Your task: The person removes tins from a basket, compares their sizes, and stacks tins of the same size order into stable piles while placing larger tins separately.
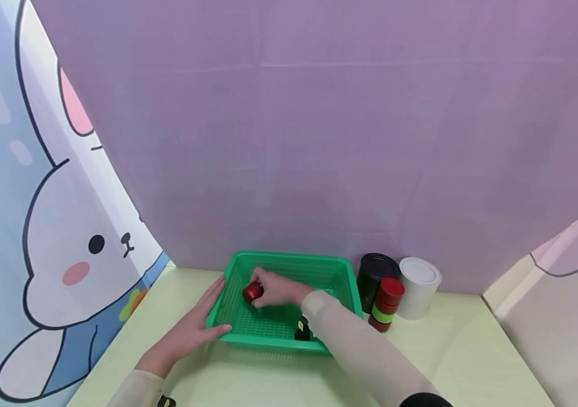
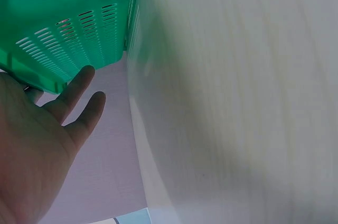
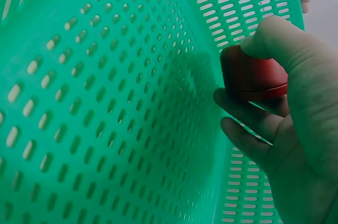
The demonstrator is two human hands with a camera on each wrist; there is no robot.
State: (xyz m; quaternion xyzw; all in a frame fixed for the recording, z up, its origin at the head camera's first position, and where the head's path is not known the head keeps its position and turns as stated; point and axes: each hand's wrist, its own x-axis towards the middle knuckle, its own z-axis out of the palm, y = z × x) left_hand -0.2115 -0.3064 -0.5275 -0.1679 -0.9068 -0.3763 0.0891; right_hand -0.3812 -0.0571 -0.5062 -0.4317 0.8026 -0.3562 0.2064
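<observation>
A green plastic basket (image 1: 289, 342) with slotted walls stands on the pale table. My right hand (image 1: 277, 289) reaches inside it, gripping a small red tin (image 1: 253, 291) near the left wall. In the right wrist view, the thumb presses one side of the red tin (image 3: 256, 73) and the fingers lie around the other, close over the basket floor (image 3: 132, 108). My left hand (image 1: 194, 325) rests at the basket's left side, its thumb at the front rim. Seen from the left wrist, the fingers (image 2: 79, 92) of that hand are stretched out along the outside wall.
Right of the basket stand a black canister (image 1: 368, 282), a white canister (image 1: 419, 288) and, in front of them, a red tin with a green band (image 1: 387, 303). A purple cloth (image 1: 319, 141) hangs behind the table. At the left is a rabbit-print curtain (image 1: 65, 254).
</observation>
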